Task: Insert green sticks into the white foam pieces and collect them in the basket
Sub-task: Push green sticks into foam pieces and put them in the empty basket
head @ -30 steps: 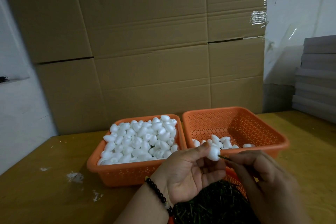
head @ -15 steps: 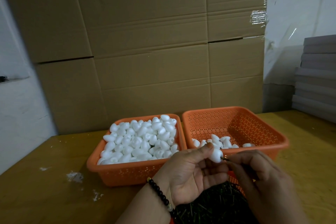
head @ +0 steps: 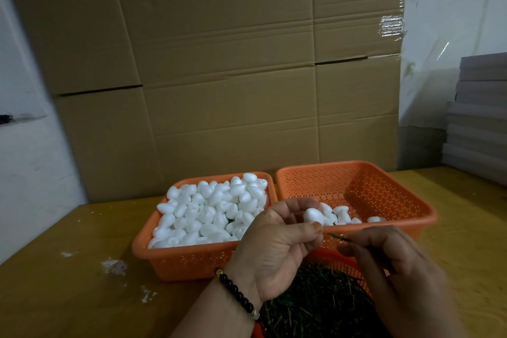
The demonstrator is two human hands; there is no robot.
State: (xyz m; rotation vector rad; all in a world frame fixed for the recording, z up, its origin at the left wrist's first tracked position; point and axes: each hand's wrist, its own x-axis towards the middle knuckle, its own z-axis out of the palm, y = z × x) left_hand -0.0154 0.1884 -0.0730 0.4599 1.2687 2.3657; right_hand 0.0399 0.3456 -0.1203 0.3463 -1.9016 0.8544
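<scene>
My left hand [head: 277, 244] pinches one white foam piece [head: 313, 215] between thumb and fingertips. Just right of it, apart, my right hand [head: 395, 269] pinches a green stick [head: 339, 238]. Beyond: collecting basket [head: 384, 189]; left, full foam basket [head: 175, 258]; below, stick pile [head: 315, 304].

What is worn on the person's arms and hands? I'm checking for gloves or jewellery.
No gloves or sleeves show: both the left hand and the right hand are bare. The left wrist carries a bracelet of round dark beads with one gold-coloured bead. No ring is visible.
</scene>
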